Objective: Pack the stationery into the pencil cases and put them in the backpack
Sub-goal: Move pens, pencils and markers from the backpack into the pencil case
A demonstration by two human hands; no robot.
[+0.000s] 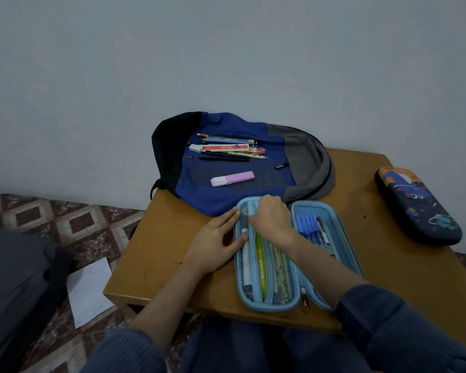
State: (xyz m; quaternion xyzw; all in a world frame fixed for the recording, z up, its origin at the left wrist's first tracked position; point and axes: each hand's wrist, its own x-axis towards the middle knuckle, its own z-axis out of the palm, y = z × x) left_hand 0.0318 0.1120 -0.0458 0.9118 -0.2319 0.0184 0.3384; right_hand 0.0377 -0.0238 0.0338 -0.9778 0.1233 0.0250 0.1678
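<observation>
Holding pens [308, 224], open pencil case [269, 305], right hand [271, 218] apparently inside

Your left hand [216, 244] lies flat against the open pencil case [269, 308]; right hand [271, 219], fingers curled, sits inside.

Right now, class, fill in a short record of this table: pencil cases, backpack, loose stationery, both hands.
light blue pencil case: open flat on the table, filled in both halves
dark printed pencil case: closed, at the table's right
backpack: flat, behind the open case
loose stationery: pink highlighter and a pile of pens and erasers, on the backpack
left hand: straight fingers on the open case's left rim
right hand: fingers curled in its left half; grip hidden
</observation>
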